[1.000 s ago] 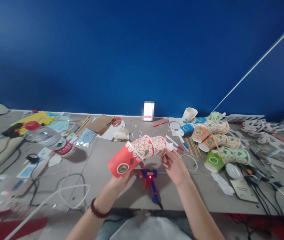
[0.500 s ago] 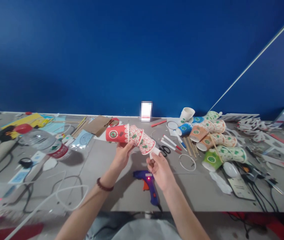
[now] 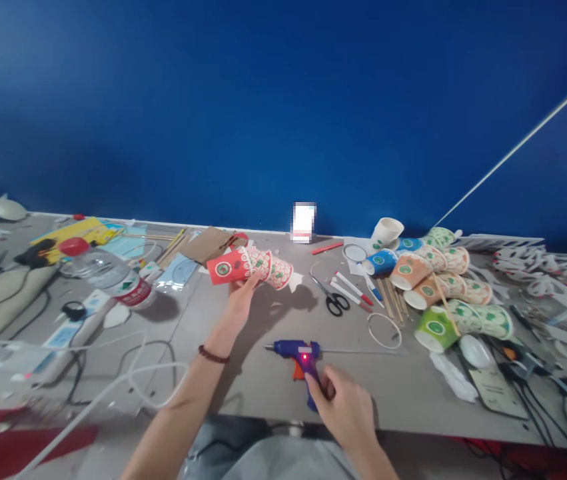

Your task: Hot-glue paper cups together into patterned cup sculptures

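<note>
My left hand [image 3: 240, 300] holds up a chain of red paper cups [image 3: 248, 265] with a scale pattern, joined end to end, above the grey table [image 3: 243, 393]. A red bead bracelet is on that wrist. My right hand [image 3: 346, 407] has come down near the table's front edge and its fingers close around the handle of a blue glue gun [image 3: 297, 357]. The glue gun lies on the table with a red light lit and its nozzle pointing left.
Black scissors [image 3: 332, 300], markers [image 3: 350, 287], a wire ring [image 3: 384, 330] and wooden sticks lie right of centre. Blue, orange and green cup chains [image 3: 438, 287] pile at the right. A water bottle [image 3: 108, 273], cables [image 3: 128, 373] and papers crowd the left.
My right hand let go of the cup chain's tail and dropped to the glue gun handle. My left hand carried the cups up and away, further over the table.
</note>
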Demonstrator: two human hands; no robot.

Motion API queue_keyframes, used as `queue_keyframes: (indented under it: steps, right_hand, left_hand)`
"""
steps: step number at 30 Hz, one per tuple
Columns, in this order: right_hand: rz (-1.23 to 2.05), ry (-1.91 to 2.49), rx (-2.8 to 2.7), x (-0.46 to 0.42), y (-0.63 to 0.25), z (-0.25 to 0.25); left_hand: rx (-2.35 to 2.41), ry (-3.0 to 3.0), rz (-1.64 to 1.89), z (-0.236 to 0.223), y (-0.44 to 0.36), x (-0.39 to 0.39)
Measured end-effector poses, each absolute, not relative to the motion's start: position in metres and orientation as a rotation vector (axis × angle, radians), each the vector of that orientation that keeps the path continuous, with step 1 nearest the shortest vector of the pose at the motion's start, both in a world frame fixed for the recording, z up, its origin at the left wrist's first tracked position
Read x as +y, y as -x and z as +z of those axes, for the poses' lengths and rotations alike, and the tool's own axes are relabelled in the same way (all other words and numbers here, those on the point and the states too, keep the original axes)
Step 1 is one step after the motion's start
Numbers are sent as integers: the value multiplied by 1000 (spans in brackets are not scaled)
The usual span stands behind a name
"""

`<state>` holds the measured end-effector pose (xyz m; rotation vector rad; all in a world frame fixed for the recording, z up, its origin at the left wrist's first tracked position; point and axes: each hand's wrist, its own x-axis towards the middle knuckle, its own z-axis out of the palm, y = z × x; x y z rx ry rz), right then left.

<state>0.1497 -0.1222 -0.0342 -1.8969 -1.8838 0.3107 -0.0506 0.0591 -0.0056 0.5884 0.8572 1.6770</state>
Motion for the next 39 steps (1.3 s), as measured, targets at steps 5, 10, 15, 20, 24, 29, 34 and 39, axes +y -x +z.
queue_keyframes:
  steps: [5,10,15,20,24,29,34,39]
  right_hand:
    - [368,2023,-2038,-112,-139,-20]
    - [501,2043,-2110,-105,-141,-12]
    - [708,2034,-2033,-103,-147,-10]
    - [1122,1887,-1619,-105,-150,-20]
    - [1471,1647,-1123,-111,-149,-28]
    - [1594,1424,-761,-115,-147,-16]
    - [1497,1296,-670,-112,-148,-1]
    - [1420,1214,-689,-98,-152,11]
  left_hand:
    - [890,-633,1619,-8,54,60]
    - [973,-700,1651,-9,56,60]
    - [955,-685,1624,-8,58,64]
    - [913,-663,1616,-7,58,65]
    - [881,-682,1623,-7,59,63]
    - [786,-627,1562,-7,62,61]
    - [654,-524,1417,-5,63,60]
    - [599,-461,1206,-4,61,57]
